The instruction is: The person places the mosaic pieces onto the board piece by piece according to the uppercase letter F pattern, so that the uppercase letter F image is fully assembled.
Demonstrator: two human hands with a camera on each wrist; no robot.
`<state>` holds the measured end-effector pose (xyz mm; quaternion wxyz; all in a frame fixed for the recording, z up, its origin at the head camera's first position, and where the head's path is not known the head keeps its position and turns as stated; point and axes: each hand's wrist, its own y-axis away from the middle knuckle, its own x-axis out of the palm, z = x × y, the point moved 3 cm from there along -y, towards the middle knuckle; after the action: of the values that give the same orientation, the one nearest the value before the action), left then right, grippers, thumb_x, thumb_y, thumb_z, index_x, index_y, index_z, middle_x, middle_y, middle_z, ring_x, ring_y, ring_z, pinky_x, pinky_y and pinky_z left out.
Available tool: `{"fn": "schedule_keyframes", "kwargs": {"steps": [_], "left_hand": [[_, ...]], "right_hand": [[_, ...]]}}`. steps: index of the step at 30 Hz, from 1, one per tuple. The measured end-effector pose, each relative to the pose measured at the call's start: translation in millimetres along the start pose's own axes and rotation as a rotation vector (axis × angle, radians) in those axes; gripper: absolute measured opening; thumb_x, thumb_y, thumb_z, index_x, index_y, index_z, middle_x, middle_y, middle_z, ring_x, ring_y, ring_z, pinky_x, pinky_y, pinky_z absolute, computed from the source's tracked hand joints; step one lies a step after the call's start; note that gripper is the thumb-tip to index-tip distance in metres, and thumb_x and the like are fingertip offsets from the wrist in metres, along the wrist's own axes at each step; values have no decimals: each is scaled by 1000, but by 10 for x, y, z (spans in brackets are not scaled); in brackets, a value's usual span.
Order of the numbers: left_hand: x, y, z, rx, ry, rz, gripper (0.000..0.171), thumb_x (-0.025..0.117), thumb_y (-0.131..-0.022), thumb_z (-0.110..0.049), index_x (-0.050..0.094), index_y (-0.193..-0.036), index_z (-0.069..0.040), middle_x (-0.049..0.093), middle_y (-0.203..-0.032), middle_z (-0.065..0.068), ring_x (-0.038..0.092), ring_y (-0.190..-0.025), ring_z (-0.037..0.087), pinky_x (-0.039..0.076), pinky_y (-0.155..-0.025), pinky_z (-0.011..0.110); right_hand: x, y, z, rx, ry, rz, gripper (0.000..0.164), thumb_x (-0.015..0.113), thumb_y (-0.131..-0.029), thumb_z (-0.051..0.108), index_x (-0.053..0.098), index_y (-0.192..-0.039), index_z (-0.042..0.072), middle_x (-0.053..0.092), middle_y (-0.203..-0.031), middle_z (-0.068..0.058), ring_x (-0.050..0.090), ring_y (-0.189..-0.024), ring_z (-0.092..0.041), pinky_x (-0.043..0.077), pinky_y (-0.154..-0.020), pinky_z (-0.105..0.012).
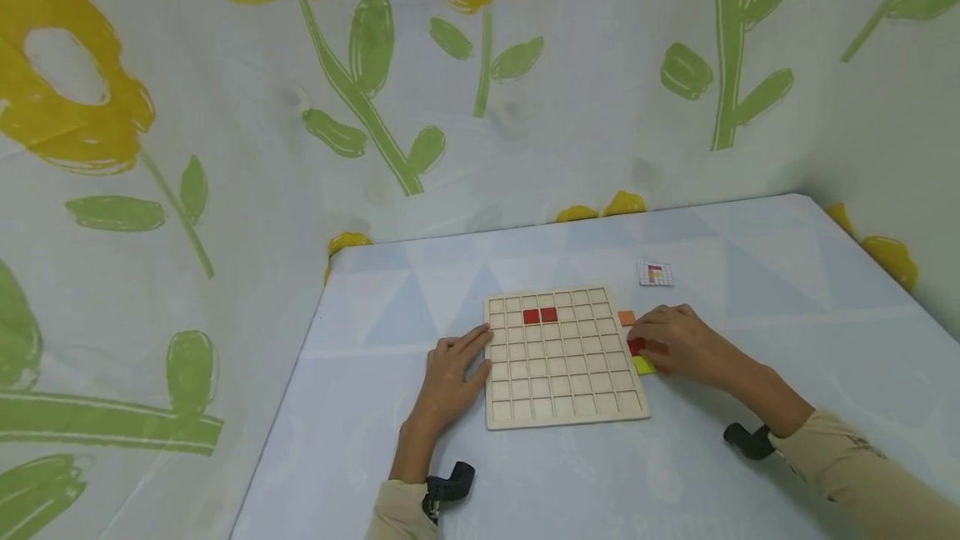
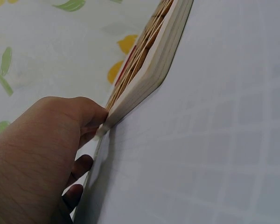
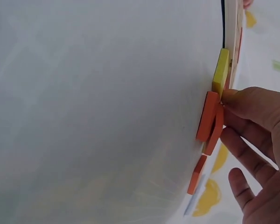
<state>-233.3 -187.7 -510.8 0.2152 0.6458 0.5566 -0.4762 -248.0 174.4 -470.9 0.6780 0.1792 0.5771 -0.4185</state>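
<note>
A square wooden grid board lies on the table, with two red tiles side by side in a row near its far edge. My left hand rests against the board's left edge, fingers fairly straight and thumb apart; in the left wrist view the thumb meets the board's corner. Just beyond the right edge, my right hand has thumb and fingertips at a red tile, pinching it. Close by are a yellow tile and an orange tile. Orange tiles overlap beside the right thumb.
A small card printed with a coloured grid pattern lies beyond the right hand. The pale table ends at a floral cloth hanging behind and to the sides. A black wrist device sits on each forearm.
</note>
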Motion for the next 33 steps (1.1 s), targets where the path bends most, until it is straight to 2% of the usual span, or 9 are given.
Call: {"fn": "schedule_keyframes", "kwargs": {"steps": [11, 21, 27, 33], "left_hand": [[-16, -15, -6, 2, 10, -1, 47, 58, -100, -30, 55, -145, -19, 46, -152, -9, 48, -117, 20, 36, -98, 47], [-2, 0, 5, 7, 15, -8, 47, 59, -100, -30, 55, -145, -20, 46, -152, -10, 48, -116, 19, 36, -96, 45], [-1, 3, 12, 0, 8, -6, 47, 59, -99, -30, 55, -146, -21, 46, -152, -10, 48, -116, 18, 36, -96, 45], [-12, 2, -4, 3, 8, -2, 47, 58, -100, -30, 55, -146, -19, 46, -153, -9, 48, -117, 19, 37, -93, 45]], "right_hand": [[29, 8, -70, 5, 0, 4, 29, 87, -77, 15, 76, -103, 17, 71, -107, 1, 62, -105, -25, 39, -88, -51], [-78, -30, -37, -3, 0, -53, 22, 87, -75, 11, 77, -94, 18, 71, -103, 0, 62, -101, -24, 39, -87, -51], [-105, -74, -42, 28, -9, -16, 20, 84, -79, 12, 76, -97, 16, 70, -107, -4, 61, -105, -28, 37, -91, -54], [-127, -164, -20, 26, -6, -25, 25, 85, -79, 12, 78, -102, 9, 71, -107, -7, 60, -107, -31, 37, -91, -55]]}}
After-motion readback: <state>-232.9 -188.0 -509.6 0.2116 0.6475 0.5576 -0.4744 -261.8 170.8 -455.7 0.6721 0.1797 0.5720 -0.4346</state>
